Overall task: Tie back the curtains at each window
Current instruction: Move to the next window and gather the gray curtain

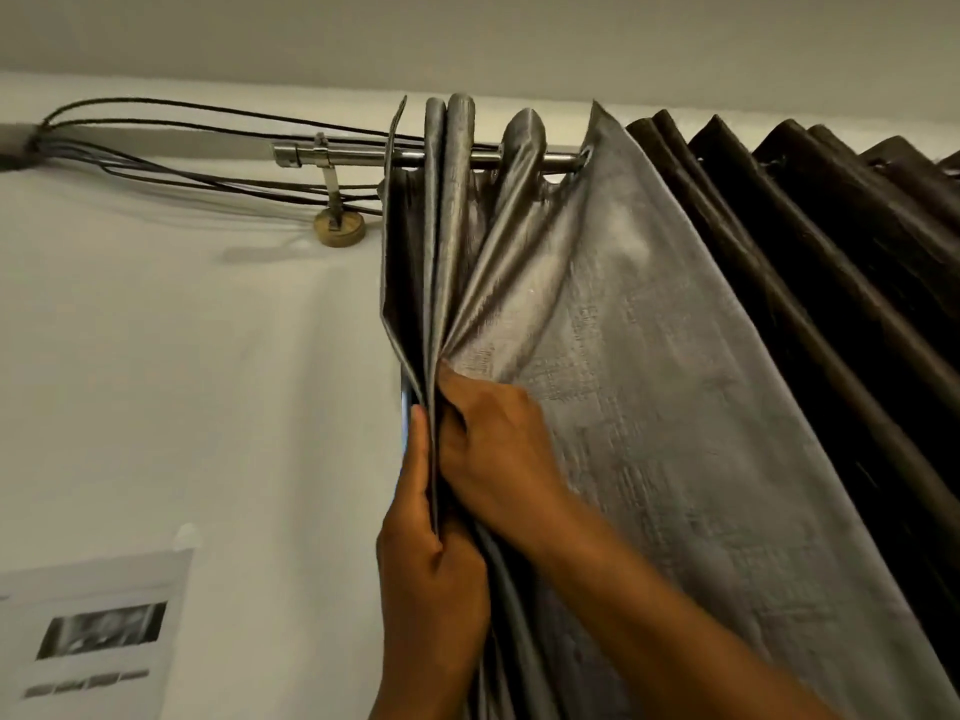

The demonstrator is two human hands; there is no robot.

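A shiny grey curtain [649,387] hangs by eyelets from a metal rod [363,157] just under the ceiling. A dark brown curtain [841,262] hangs in pleats on the same rod to its right. My left hand [431,579] clasps the gathered left folds of the grey curtain from the wall side, thumb up along the edge. My right hand [493,449] reaches in from the lower right and pinches the folds just above the left hand. Both hands hold the pleats bunched together near the curtain's left edge.
The rod rests on a metal bracket with a round wooden base [339,232] fixed to the white wall. Several dark cables [171,142] run along the wall from the upper left behind the curtain. A printed sheet [98,631] is stuck to the wall at lower left.
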